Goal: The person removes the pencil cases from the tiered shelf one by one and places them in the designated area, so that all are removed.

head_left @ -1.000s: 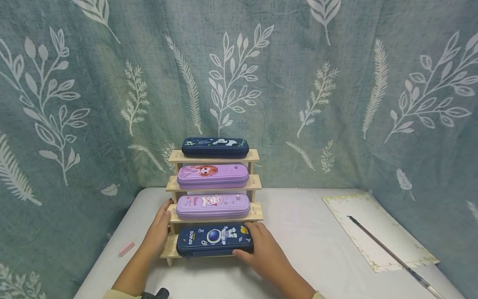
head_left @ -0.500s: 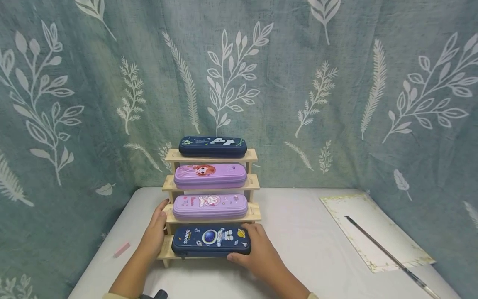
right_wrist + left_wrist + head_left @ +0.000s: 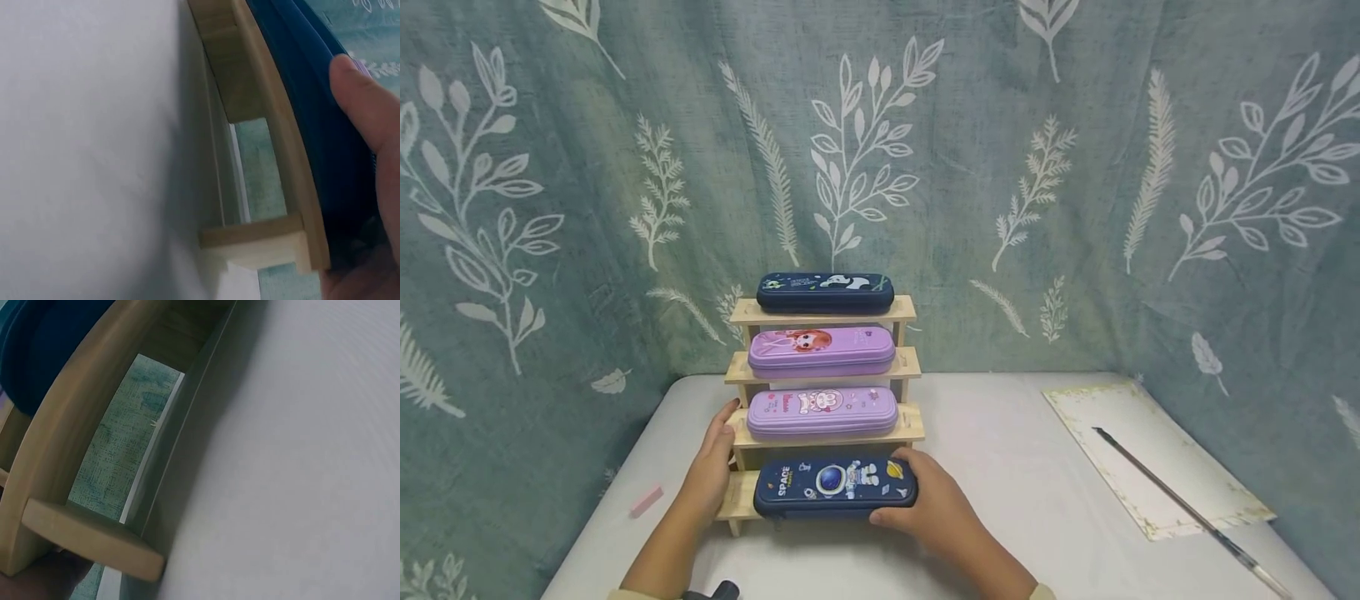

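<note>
1. Grip: the right hand (image 3: 936, 510) holds the right end of the dark blue zip pencil case with an astronaut print (image 3: 835, 486), thumb on its near edge and fingers curled over the far upper edge; the right wrist view shows the thumb (image 3: 364, 103) pressed on the case's blue side. The left hand (image 3: 711, 471) rests with straight fingers against the left end of the rack, gripping nothing.
2. Grey-green leaf-print curtain (image 3: 1075, 192): covers the whole far side and both flanks of the scene.
3. White table (image 3: 1000, 492): carries all items listed below.
4. Stepped four-tier rack of pale wood (image 3: 910, 421): stands at the far centre-left of the table. The astronaut case lies on its lowest, nearest step, overhanging that step to the right.
5. Cream paper sheet with a mottled border (image 3: 1150, 454): lies flat at the far right.
6. Three further cases occupy the upper steps: a lilac rabbit-print case (image 3: 822, 411), a lilac girl-print case (image 3: 820, 350), and a dark blue panda-print case (image 3: 824, 292) on top.
7. Long thin dark brush (image 3: 1180, 506): lies diagonally across the paper sheet.
8. Small pink eraser (image 3: 646, 502): lies near the table's left edge, well apart from the rack.
</note>
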`<state>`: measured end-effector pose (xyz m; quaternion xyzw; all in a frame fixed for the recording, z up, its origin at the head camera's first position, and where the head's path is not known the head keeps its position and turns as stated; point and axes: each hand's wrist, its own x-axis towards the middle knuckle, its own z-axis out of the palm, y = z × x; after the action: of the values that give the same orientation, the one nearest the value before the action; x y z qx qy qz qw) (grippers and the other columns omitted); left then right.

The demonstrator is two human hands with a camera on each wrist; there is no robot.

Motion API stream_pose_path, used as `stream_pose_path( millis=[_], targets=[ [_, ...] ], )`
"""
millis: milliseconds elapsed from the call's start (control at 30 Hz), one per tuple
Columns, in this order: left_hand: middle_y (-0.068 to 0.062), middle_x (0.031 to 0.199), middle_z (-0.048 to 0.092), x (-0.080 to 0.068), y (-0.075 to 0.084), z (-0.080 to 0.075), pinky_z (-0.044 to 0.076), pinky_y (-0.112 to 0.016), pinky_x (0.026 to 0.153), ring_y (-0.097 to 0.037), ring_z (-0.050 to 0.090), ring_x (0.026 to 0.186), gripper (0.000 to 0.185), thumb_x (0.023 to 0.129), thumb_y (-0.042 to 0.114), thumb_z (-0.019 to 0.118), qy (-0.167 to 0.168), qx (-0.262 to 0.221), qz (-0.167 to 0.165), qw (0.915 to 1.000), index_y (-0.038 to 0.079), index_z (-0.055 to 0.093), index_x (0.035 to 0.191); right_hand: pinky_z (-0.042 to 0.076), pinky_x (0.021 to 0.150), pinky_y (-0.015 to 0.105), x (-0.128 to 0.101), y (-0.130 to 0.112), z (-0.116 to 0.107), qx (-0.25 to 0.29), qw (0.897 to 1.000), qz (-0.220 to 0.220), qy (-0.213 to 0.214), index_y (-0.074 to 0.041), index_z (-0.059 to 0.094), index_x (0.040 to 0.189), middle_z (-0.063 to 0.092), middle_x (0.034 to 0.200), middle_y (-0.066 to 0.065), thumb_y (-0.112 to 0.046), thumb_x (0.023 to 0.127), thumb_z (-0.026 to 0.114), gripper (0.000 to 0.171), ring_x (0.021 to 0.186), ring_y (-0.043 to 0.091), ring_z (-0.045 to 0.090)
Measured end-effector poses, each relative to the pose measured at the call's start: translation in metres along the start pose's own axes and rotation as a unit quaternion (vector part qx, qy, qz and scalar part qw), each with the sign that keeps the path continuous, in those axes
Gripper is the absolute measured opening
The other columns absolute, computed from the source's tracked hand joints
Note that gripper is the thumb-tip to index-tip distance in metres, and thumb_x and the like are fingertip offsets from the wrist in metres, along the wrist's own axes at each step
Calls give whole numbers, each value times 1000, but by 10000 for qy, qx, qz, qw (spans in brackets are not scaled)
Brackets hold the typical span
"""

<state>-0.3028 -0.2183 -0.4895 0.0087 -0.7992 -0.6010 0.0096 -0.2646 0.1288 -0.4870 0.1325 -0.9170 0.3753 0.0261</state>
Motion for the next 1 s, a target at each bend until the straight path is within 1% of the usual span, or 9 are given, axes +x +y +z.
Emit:
stream_pose_path(
  millis=[167,267,400,500,667,767,900,1000],
  targets=[
    [-1,178,6,1,0,-1,5,-63,129,-38,7,163,56,113,48,12,80,-13,87,9999,38,7,169,48,109,56,-1,0,-8,79,9998,-7,-158,-16,54,143,62,140,5,-55,69,95,93,125,23,60],
    [-2,177,6,2,0,-1,6,-63,129,-38,6,163,56,114,46,11,48,-91,131,9999,37,7,169,44,114,60,-3,3,-12,145,9996,55,-228,-17,52,148,59,146,6,-53,70,95,96,134,29,57],
    [-2,177,7,1,0,1,5,-62,130,-37,6,163,55,114,44,12,49,-102,88,9999,37,8,169,40,116,63,-9,8,-14,146,9996,37,-221,-19,50,154,54,154,8,-50,71,95,100,142,35,52],
    [-2,177,7,1,-1,3,4,-62,129,-37,6,163,55,114,44,12,63,-81,32,9999,38,8,169,40,117,63,-13,13,-16,124,9998,23,-129,-22,51,154,54,155,7,-50,70,95,99,144,35,51],
    [-2,177,7,3,-1,2,4,-63,129,-37,6,163,56,114,46,12,42,-104,47,9999,38,8,168,41,117,62,-15,18,-21,221,9997,105,13,-26,54,151,56,153,5,-50,69,96,95,142,34,53],
    [-3,177,7,3,-2,3,4,-64,129,-38,6,163,56,114,46,13,21,-147,70,9999,36,8,169,41,117,61,-17,22,-24,244,9995,168,97,-25,54,151,58,152,6,-48,69,96,96,141,34,54],
    [-3,177,7,2,-2,3,3,-63,129,-36,4,164,56,114,45,13,3,-194,93,9998,35,8,169,41,116,61,-19,26,-27,379,9988,295,139,-20,53,151,59,150,8,-44,67,98,99,140,34,55],
    [-2,177,6,2,-1,2,3,-62,129,-35,3,164,55,114,43,13,0,-198,88,9998,36,7,169,43,115,60,-18,28,-31,459,9981,381,132,-20,55,148,61,148,7,-44,65,99,98,137,32,57]
  ],
)
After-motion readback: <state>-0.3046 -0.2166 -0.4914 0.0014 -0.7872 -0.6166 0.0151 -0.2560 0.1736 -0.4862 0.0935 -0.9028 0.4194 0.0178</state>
